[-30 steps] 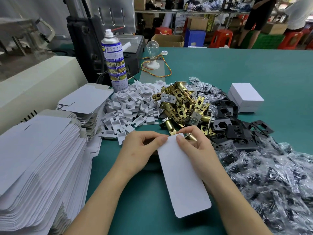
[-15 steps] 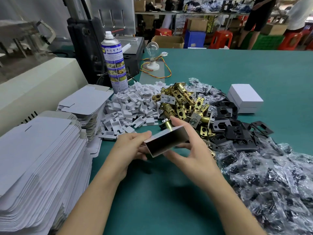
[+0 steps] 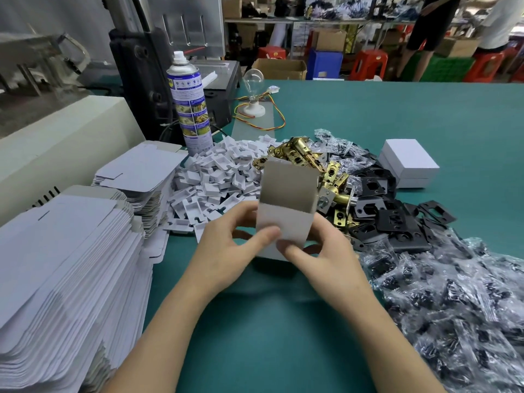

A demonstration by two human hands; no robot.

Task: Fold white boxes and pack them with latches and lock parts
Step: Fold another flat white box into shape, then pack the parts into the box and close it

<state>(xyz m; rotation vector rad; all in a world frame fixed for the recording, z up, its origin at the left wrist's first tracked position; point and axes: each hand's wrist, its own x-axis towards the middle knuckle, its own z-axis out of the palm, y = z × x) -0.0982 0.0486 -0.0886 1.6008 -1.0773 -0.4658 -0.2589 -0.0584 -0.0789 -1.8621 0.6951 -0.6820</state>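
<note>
Centrally held: a white box (image 3: pixel 282 222) stood upright in both hands, raised above the surface and just in front of the latch heap.
Box top: it was open, with one tall flap standing at the back and showing its grey-brown inner side. A white flap hung out below the thumbs.
Left hand (image 3: pixel 224 251): its fingers (image 3: pixel 241 212) were clamped on the box, the thumb pressed low on the front face and the rest curled round the left edge.
Right hand (image 3: pixel 334 259): it was likewise clamped on the box, with its thumb on the front face beside the other thumb and the remaining fingers behind the right side.
Brass latches (image 3: pixel 302 151): these lay in a heap behind the box, which partly hid them.
White plastic inserts (image 3: pixel 215 180): a loose pile lay left of the latches, touching them.
Black strike plates (image 3: pixel 397 222): these were spread flat to the right of the latches.
Clear bags (image 3: pixel 453 307): a large heap lay at the near right. The dark contents were too small to tell.
Closed white box (image 3: pixel 408 163): it lay flat on the surface beyond the black plates.
Flat box blanks (image 3: pixel 62 265): a tall stack sat at the near left, with a lower second stack (image 3: pixel 141 171) behind it.
Spray can (image 3: pixel 188 103): it stood upright just behind the inserts.
Light bulb (image 3: pixel 253 79): it sat in a white socket with red and yellow wires, beyond the piles.
Surface (image 3: pixel 397 114): it was teal.
Background: people stood among red stools and cardboard cartons.
</note>
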